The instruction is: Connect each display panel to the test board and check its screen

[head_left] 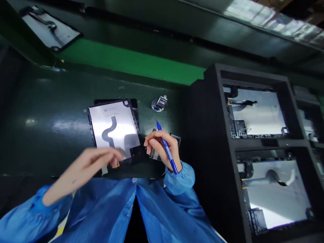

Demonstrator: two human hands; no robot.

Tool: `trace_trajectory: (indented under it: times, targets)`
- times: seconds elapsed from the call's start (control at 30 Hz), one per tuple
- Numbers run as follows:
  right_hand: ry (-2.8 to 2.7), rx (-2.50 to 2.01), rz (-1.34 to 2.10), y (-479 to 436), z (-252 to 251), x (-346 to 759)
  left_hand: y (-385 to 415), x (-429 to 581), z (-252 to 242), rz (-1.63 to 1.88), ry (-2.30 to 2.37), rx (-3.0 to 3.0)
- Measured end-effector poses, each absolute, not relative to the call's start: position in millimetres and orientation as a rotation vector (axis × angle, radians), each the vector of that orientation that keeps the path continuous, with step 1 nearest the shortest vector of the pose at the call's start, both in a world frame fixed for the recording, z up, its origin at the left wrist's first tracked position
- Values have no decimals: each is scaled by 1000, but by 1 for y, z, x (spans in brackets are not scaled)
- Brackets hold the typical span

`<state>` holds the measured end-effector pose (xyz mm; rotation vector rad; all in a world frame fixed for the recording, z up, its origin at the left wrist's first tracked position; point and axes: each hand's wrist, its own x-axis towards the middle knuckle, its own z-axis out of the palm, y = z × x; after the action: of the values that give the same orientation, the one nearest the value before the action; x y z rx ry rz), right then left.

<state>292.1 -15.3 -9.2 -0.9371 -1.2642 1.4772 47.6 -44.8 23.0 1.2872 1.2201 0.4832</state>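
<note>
A silver tablet panel [115, 128] with a grey curved flex strip lies flat on the dark green bench, on top of a black sheet. My left hand [86, 168] reaches over its near edge, fingers blurred, touching the panel's lower corner. My right hand [163, 146] is closed round a blue pen [165, 148] that points up and away, and its fingertips pinch a small strip beside a small black part [174, 140] to the right of the panel.
A metal hand tally counter [160, 103] sits behind the panel. A black foam rack [215, 135] on the right holds more silver panels [255, 113] in its slots. Another panel in a tray [49, 28] lies far left on the green conveyor.
</note>
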Motion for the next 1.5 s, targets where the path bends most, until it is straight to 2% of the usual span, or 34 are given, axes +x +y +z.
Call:
trace_trajectory:
  times: [0.1, 0.23, 0.33, 0.5, 0.63, 0.9, 1.5]
  targets:
    - [-1305, -983, 1475, -15, -4, 287, -4, 39, 21, 558, 1710, 1903]
    - [-1338, -1043, 1462, -15, -1, 282, 34, 48, 2, 553, 1735, 2032]
    - [-1339, -1029, 1463, -15, -1, 281, 44, 51, -3, 563, 1507, 1887]
    - [-1351, -1035, 1454, -16, 2, 280, 31, 48, 18, 525, 987, 1188]
    - [-1475, -1099, 1367, -14, 4, 278, 3, 57, 35, 598, 886, 872]
    - [-1602, -1099, 1387, -13, 9, 273, -35, 79, 28, 1008, 1439, 1391]
    - [-1697, -1057, 1396, -13, 13, 277, -33, 84, 23, 915, 1465, 1539]
